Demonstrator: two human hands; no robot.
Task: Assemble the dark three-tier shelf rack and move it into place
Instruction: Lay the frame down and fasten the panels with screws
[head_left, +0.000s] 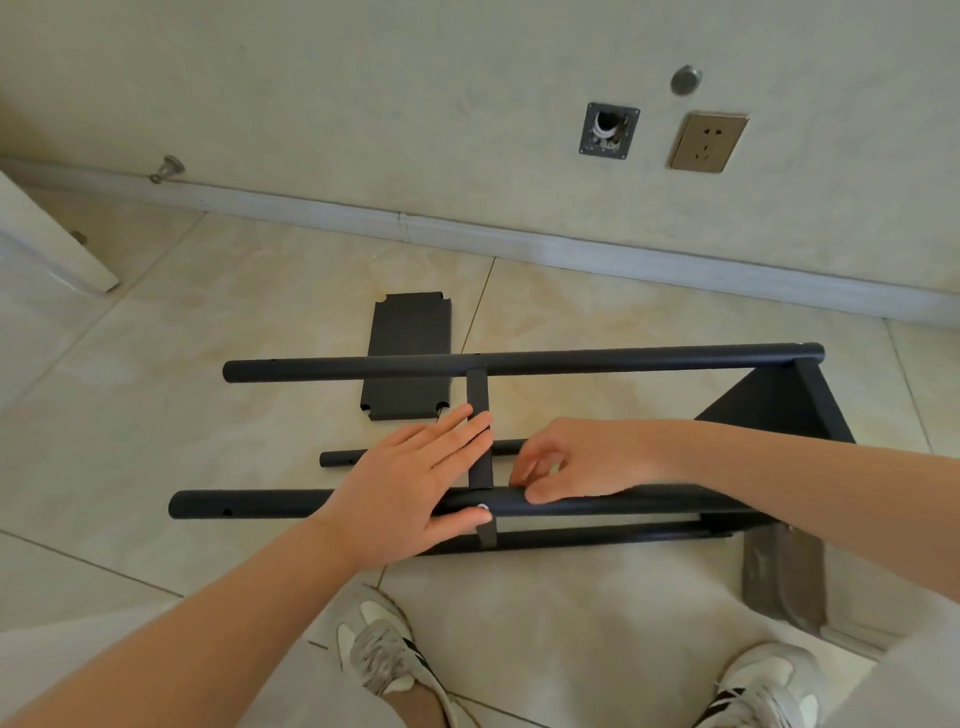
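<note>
Head view, items as seen:

1. Shelf rack (613, 358): dark and part-built, lying on its side on the tile floor (156, 322) in front of my feet, its long posts running left to right.
2. Near post (249, 506): the closest upper tube. Both of my hands are on it, around the middle.
3. Middle shelf (478, 395): seen edge-on as a narrow dark strip, spanning from the far post to the near post.
4. End shelf (779, 410): a dark panel closing the right end of the rack.
5. Loose shelf panel (408, 332): flat on the floor beyond the rack, partly crossed by the far post.
6. Left hand (410, 483): flat, with straight fingers. The palm lies over the near post, the fingertips touch the middle shelf's edge, and the thumb sits just beside a small pale screw head (483, 506).
7. Right hand (576, 460): fingers curled at the joint of middle shelf and near post, thumb pressed on the post. I cannot tell whether it grips anything.
8. Shoes (384, 649): pale trainers, one at lower centre and one at lower right.
9. Wall fittings: a brass-coloured socket (709, 143), with an open wall box (609, 136) to its left.
</note>
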